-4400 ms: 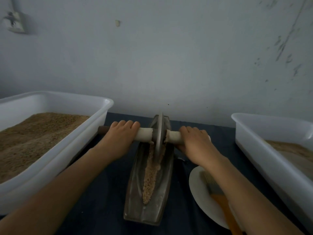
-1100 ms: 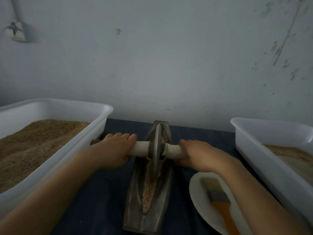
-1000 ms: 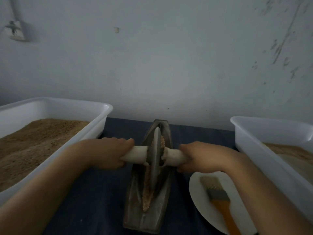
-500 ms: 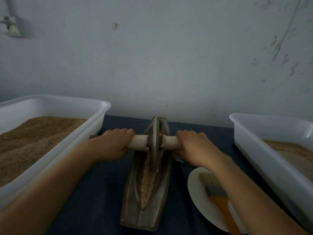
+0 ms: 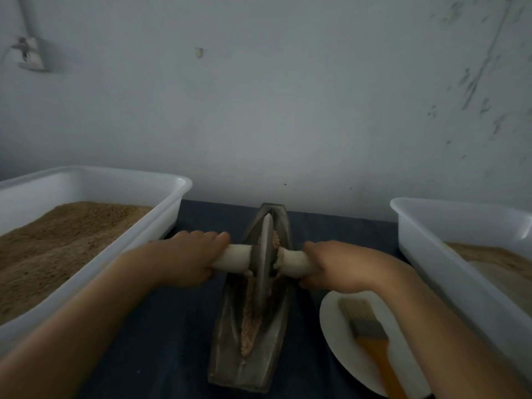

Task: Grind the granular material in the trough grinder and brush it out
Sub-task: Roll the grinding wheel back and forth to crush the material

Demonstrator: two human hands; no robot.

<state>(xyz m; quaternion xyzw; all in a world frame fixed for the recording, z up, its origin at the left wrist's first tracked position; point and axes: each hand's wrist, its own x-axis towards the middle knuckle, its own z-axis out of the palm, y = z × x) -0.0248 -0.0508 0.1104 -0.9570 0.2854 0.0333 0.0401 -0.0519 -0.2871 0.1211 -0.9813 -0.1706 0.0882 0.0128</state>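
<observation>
1. Two hands grip one pale axle handle [image 5: 234, 257]; the left hand [image 5: 184, 259] has its fingers curled over the left stub, pressed together, thumb hidden beneath.
2. Right hand [image 5: 342, 267] wraps the right stub of the same handle, fingers closed round it, knuckles facing up.
3. Between the hands stands the grinding wheel [image 5: 264, 262], upright on edge, its rim down in the groove of the trough grinder [image 5: 277, 341].
4. Tan granular material [image 5: 250, 321] lies along the groove, mostly at 6 o'clock from the wheel, with a little clinging at 12 o'clock beside the disc.
5. At 4 o'clock from the trough, a white plate [image 5: 335, 335] carries a pastry brush [image 5: 368, 332], bristles pointing away from the person, orange handle toward them; the right forearm crosses over the plate's far edge.
6. At 9 o'clock sits a white plastic tub [image 5: 172, 203] heaped with brown grain.
7. At 3 o'clock, a second white tub [image 5: 426, 240] holds a shallower layer.
8. Everything rests on a dark blue cloth [image 5: 172, 341] against a pale wall [image 5: 288, 110].
</observation>
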